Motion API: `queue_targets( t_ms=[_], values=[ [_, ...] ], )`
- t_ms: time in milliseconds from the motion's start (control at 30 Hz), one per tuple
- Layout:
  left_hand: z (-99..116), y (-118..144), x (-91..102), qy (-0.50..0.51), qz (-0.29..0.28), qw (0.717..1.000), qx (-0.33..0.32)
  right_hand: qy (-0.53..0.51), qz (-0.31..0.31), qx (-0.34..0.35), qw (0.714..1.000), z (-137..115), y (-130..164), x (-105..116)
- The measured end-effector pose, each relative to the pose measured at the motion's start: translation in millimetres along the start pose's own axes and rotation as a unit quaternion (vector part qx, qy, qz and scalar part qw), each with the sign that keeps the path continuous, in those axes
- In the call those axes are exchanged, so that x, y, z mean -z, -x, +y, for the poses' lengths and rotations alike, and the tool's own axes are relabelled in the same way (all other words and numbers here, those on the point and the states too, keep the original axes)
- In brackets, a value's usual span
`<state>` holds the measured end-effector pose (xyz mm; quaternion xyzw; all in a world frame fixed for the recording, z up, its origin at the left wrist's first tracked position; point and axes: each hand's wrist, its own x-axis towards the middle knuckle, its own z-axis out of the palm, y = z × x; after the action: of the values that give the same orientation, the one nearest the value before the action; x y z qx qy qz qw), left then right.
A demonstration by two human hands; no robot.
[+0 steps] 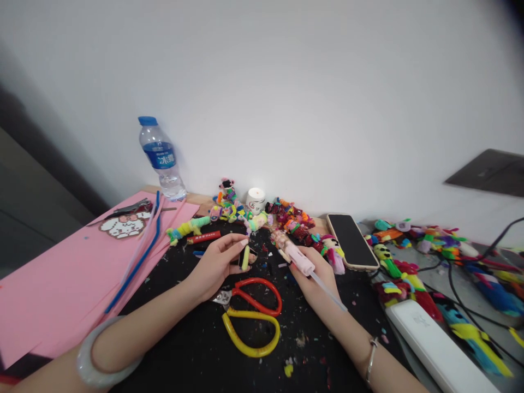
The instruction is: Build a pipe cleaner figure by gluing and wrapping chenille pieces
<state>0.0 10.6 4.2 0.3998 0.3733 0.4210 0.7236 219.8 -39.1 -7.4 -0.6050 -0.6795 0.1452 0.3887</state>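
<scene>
My left hand (216, 262) pinches a small yellow-green pipe-cleaner piece (245, 257) between thumb and fingers, above the black mat. My right hand (315, 275) grips a pink and white glue gun (297, 256) with a clear glue stick (327, 292) poking out of its back; its nozzle points toward the piece in my left hand. Red and yellow scissors (254, 314) lie on the mat just below both hands.
Pink paper sheets (53, 273) with blue and white pipe cleaners lie at left, near a water bottle (161, 158). Several pipe-cleaner figures (286, 218), a small white jar (256, 201), a phone (352, 241), a white power bank (438, 346) and black cables sit behind and right.
</scene>
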Motion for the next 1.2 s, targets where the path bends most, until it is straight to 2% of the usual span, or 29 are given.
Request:
queue_targets(
  t_ms=[267, 600, 800, 1200],
  values=[
    [-3.2, -2.9, 1.5, 0.011, 0.022, 0.999, -0.033, -0.06, 0.007, 0.003, 0.998, -2.5, 0.3, 0.7],
    [-5.5, -1.4, -0.4, -0.158, 0.018, 0.982, -0.099, -0.094, -0.011, 0.005, 0.995, -6.9, 0.4, 1.1],
    [-6.6, -0.9, -1.4, -0.116, -0.011, 0.99, -0.085, -0.101, -0.016, 0.003, 0.995, -6.6, 1.1, 0.5],
    [-6.9, -0.7, -2.3, -0.099, -0.027, 0.992, -0.079, -0.093, -0.01, 0.008, 0.996, -2.8, 0.9, -2.9]
  ],
)
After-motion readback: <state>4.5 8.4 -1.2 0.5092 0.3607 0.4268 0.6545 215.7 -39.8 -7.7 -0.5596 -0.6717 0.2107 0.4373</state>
